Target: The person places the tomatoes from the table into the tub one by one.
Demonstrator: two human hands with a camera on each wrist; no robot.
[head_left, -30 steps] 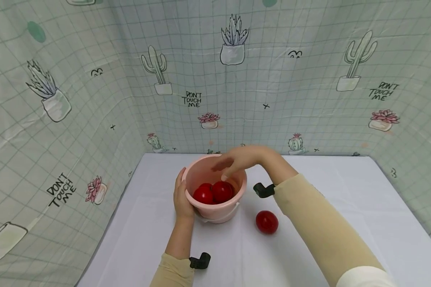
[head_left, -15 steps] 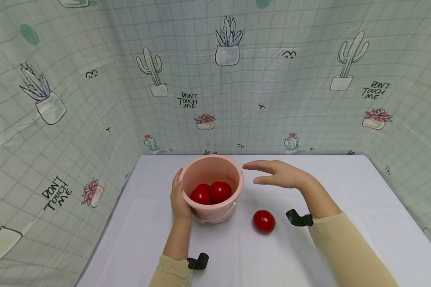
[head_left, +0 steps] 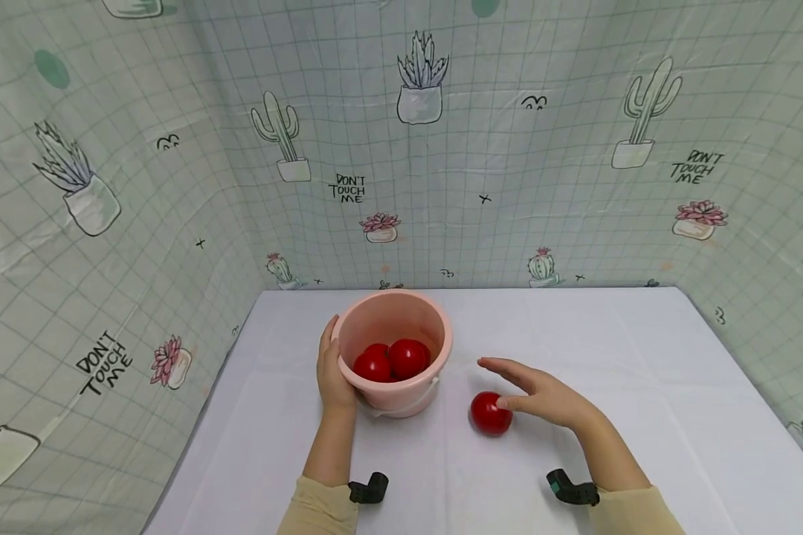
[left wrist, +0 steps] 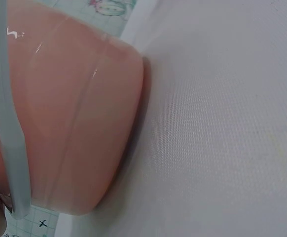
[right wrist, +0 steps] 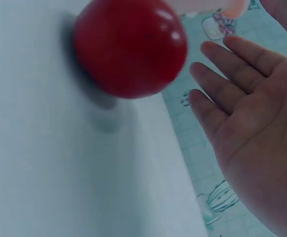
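Observation:
A pink bucket with a pale handle stands upright on the white-covered table. Several glossy red round fruits lie inside it. My left hand holds the bucket's left side, fingers along the wall near the rim. Right of the bucket, one more red round fruit rests on the table; whether apple or tomato, I cannot tell. Just above and to the right of it hovers my right hand, fingers extended and thumb apart. The right wrist view shows a gap between the fingers and the fruit.
The table carries a white cloth. A patterned curtain with cactus drawings rises behind the table and along both sides. Each wrist wears a small black camera mount.
My right hand has come out of the bucket, swung right, then come back towards me to the loose red fruit. My left hand and the bucket stay in place.

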